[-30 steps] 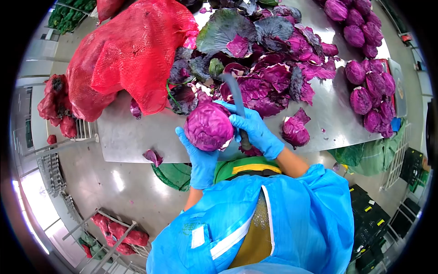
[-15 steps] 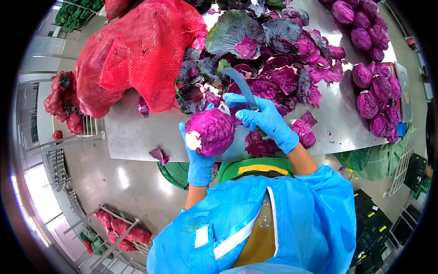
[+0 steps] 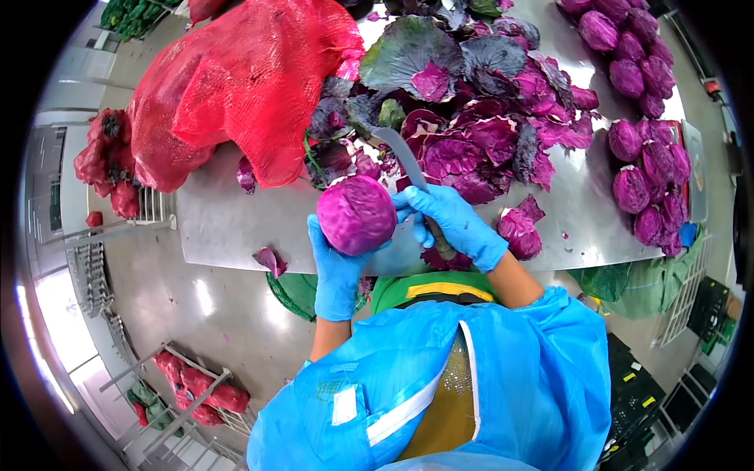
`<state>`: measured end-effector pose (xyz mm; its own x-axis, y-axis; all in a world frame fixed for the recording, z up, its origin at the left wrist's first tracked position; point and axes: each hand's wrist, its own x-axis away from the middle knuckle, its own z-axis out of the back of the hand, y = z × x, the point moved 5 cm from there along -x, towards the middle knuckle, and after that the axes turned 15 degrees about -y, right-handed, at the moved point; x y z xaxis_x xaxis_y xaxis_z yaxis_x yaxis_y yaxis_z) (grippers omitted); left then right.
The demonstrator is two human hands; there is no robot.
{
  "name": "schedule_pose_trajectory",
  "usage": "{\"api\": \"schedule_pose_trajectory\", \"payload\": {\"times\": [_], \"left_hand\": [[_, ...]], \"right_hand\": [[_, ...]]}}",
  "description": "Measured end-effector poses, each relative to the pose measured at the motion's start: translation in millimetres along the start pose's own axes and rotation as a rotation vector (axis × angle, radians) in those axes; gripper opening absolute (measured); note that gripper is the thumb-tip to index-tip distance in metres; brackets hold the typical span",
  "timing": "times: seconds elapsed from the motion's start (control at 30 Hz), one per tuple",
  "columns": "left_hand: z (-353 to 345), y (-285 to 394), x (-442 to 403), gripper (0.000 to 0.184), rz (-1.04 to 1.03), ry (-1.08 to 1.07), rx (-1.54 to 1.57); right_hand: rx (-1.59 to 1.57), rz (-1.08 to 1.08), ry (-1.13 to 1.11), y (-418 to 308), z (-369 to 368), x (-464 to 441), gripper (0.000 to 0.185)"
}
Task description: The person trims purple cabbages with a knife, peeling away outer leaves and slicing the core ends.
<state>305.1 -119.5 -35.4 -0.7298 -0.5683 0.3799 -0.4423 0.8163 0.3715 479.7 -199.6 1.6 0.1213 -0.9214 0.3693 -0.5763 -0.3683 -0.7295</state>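
Note:
A round red cabbage [image 3: 356, 213] rests in my left hand [image 3: 334, 271], whose blue-gloved fingers curl round its left side and underside. My right hand [image 3: 452, 224], also gloved in blue, is closed on the handle of a knife [image 3: 406, 159]. The curved blade points up and to the left, away from my body. My right fingertips are close to the right side of the cabbage; whether they touch it I cannot tell. Behind both hands lies a heap of loose cabbage leaves [image 3: 459, 149]. A smaller cabbage piece [image 3: 519, 234] sits right of my right hand.
A red mesh sack [image 3: 236, 94] covers the table's [image 3: 228, 235] left side. Whole cabbages [image 3: 631, 188] are grouped at the right edge, with more cabbages [image 3: 627, 77] farther back. A torn leaf [image 3: 271, 261] lies at the front edge. Black crates [image 3: 628, 392] stand at lower right.
The cabbage has turned in my left hand, so its pale stem end no longer shows. My right hand has come slightly lower and nearer, with the knife still in it.

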Motion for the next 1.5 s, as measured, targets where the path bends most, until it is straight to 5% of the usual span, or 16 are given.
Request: {"api": "schedule_pose_trajectory", "payload": {"times": [0.2, 0.33, 0.73, 0.87, 0.97, 1.03, 1.23, 1.43, 1.5], "left_hand": [[-36.4, -18.2, 0.0, 0.074, 0.264, -0.494, 0.651], [-37.1, -22.4, -1.6, 0.075, 0.255, -0.595, 0.773], [-12.5, -37.6, 9.0, 0.07, 0.245, -0.686, 0.471], [-6.1, -45.9, 6.5, 0.071, 0.412, -0.724, 0.566], [-12.7, -52.4, 7.6, 0.092, 0.491, -0.752, 0.7], [-17.1, -54.6, 12.5, 0.109, 0.593, -0.694, 0.877], [-21.5, -62.8, 13.9, 0.107, 0.586, -0.672, 0.877], [-29.1, -63.1, 15.4, 0.114, 0.62, -0.662, 0.503], [-23.4, -68.0, 10.9, 0.09, 0.663, -0.652, 0.506]], "right_hand": [[0.184, 0.113, 0.118, -17.3, 5.9, 16.9, 0.041], [0.194, 0.092, 0.157, -13.9, 11.5, 19.5, 0.038], [0.248, 0.062, 0.088, -11.2, 5.2, 17.2, 0.036], [0.246, 0.137, 0.014, -18.7, -2.4, 8.8, 0.044], [0.277, 0.192, -0.046, -31.1, -12.4, 1.8, 0.046], [0.306, 0.041, -0.094, -40.0, -17.2, -2.0, 0.045], [0.283, 0.016, -0.212, -37.2, -15.7, -16.6, 0.034], [0.297, 0.177, -0.067, -13.8, -2.2, -28.9, 0.028], [0.218, 0.223, -0.024, -11.3, -1.1, -29.5, 0.03]]}}
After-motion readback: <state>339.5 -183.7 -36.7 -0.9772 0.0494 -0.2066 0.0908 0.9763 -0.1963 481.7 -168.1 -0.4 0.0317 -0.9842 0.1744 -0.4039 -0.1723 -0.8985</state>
